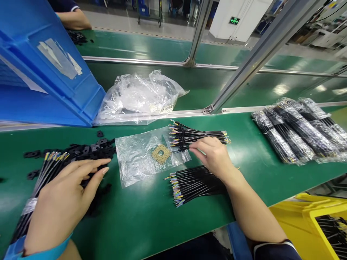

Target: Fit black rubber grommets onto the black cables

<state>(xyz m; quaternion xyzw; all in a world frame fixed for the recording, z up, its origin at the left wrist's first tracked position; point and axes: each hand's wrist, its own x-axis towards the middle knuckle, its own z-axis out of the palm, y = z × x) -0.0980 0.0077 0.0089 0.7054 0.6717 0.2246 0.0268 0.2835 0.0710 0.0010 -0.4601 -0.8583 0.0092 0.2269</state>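
My left hand (pixel 63 202) lies flat with fingers apart over a pile of small black plastic parts (pixel 81 151), beside a taped bundle of black cables (pixel 40 184) with coloured wire tips. My right hand (pixel 214 155) reaches between two loose bunches of black cables: its fingertips touch the upper bunch (pixel 195 136), and the lower bunch (pixel 192 184) lies under the wrist. Whether the fingers pinch a cable I cannot tell. A flat clear bag (pixel 138 155) with a tan square pad (pixel 161 153) on it lies between the hands.
A tilted blue crate (pixel 48 65) stands at the back left. A crumpled clear bag (pixel 141 95) sits behind the work spot. Bagged cable bundles (pixel 298 130) lie at the right. A yellow bin (pixel 311 220) holds cables below the table edge. Another person's arm (pixel 74 20) rests far left.
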